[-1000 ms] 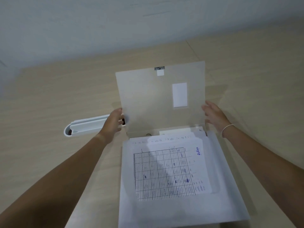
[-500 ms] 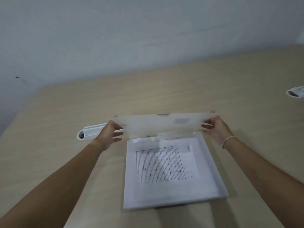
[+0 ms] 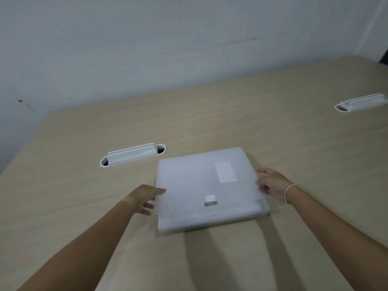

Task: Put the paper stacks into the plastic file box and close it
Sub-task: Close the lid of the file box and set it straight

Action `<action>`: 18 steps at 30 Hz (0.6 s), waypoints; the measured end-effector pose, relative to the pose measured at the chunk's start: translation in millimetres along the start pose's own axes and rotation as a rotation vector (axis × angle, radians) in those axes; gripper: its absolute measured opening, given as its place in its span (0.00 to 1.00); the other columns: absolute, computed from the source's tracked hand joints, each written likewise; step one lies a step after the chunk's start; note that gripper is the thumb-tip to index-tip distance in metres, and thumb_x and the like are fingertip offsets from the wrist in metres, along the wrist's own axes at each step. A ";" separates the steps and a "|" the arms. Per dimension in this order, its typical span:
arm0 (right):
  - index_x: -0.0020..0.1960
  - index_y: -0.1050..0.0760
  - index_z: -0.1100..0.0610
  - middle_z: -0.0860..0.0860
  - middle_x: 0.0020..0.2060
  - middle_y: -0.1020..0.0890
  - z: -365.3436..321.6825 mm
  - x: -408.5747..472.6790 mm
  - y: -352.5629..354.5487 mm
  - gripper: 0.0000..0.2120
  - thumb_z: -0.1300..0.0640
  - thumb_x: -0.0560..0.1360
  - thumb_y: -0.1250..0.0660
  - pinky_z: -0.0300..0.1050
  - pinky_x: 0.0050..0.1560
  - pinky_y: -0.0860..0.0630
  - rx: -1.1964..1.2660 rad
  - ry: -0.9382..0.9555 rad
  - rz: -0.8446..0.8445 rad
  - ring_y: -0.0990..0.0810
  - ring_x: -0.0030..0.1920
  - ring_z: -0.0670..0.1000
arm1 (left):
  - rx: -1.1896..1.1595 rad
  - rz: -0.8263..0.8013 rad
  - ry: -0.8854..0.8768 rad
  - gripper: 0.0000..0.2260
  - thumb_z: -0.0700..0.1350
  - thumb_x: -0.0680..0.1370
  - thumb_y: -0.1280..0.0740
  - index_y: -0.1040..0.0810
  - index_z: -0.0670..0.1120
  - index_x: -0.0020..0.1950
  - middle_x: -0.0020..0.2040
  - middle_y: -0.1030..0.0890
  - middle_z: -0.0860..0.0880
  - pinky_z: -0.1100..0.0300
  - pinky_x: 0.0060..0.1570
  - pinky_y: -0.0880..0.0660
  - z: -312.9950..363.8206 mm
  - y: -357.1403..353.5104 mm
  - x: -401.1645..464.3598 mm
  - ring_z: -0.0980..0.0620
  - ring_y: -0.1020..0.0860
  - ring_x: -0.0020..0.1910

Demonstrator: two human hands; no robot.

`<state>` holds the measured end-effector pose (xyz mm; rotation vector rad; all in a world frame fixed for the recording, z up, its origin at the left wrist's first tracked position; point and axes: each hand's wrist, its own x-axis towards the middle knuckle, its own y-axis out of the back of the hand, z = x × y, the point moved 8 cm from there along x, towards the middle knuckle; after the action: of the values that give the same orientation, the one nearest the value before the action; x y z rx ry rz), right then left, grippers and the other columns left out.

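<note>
Translucent white flat plastic file box (image 3: 210, 190) lies flat on the light wood-grain table (image 3: 210, 114), roughly mid-table, a bit toward the near edge. Lid is down over the box; frosted plastic, so contents not legible thru it. Paper stacks not visible as such. White rectangular label (image 3: 225, 172) on lid, toward far right corner of box. Small grey clasp tab (image 3: 210, 203) w/ white patch above it, near box's front edge.

Left hand (image 3: 144, 197) at box's left edge: thumb on top of lid edge, other fingers curled loosely beside/below the edge. Pinch on lid edge looks light; whether fingers reach under it, can't tell.

Right hand (image 3: 273, 185) at box's right edge: fingers spread moderately, tips touching lid edge, not wrapped round it. Thin pale band (image 3: 288, 192) on right wrist.

White oblong cable-port cover (image 3: 133, 155) set in table surface, just beyond box's far left corner, apart from it. Second white cable-port cover (image 3: 361, 105) near table's right edge, well apart from box.

Pale grey wall (image 3: 168, 38) behind table's far edge.
</note>
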<state>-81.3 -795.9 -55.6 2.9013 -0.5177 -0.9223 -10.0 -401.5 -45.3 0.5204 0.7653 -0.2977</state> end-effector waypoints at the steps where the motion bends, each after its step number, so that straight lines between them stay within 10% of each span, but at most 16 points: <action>1: 0.70 0.37 0.60 0.55 0.31 0.28 5.8 -2.6 -1.4 0.26 0.74 0.73 0.42 0.43 0.32 0.35 -0.059 -0.004 0.016 0.32 0.30 0.51 | -0.011 -0.003 0.016 0.19 0.50 0.73 0.29 0.26 0.40 0.58 0.57 0.24 0.39 0.53 0.34 0.22 -4.9 -4.0 -1.9 0.41 0.24 0.45; 6: 0.67 0.32 0.57 0.54 0.32 0.26 10.6 -9.1 -1.3 0.25 0.71 0.71 0.42 0.42 0.29 0.32 -0.261 0.051 0.120 0.30 0.29 0.51 | -0.096 0.041 0.058 0.24 0.44 0.71 0.26 0.29 0.37 0.62 0.59 0.32 0.39 0.49 0.23 0.21 -20.2 -15.4 -6.2 0.35 0.29 0.64; 11: 0.67 0.32 0.56 0.59 0.51 0.21 6.9 -13.0 -6.2 0.25 0.66 0.70 0.43 0.43 0.38 0.30 -0.422 0.114 0.195 0.25 0.43 0.56 | -0.074 0.040 0.077 0.09 0.44 0.75 0.31 0.26 0.40 0.48 0.40 0.24 0.42 0.63 0.18 0.28 -23.6 -18.3 -4.5 0.47 0.25 0.22; 18: 0.75 0.47 0.50 0.58 0.70 0.39 6.3 -25.2 -30.5 0.39 0.46 0.69 0.33 0.52 0.65 0.35 -0.728 0.106 0.212 0.36 0.68 0.62 | -0.092 0.062 0.028 0.06 0.41 0.76 0.32 0.29 0.43 0.42 0.41 0.23 0.44 0.56 0.32 0.27 -22.1 -20.0 -4.1 0.46 0.26 0.32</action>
<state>-95.0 -758.5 -51.4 2.1770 -0.3680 -0.7216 -34.4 -405.9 -62.5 0.4611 0.7843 -0.1966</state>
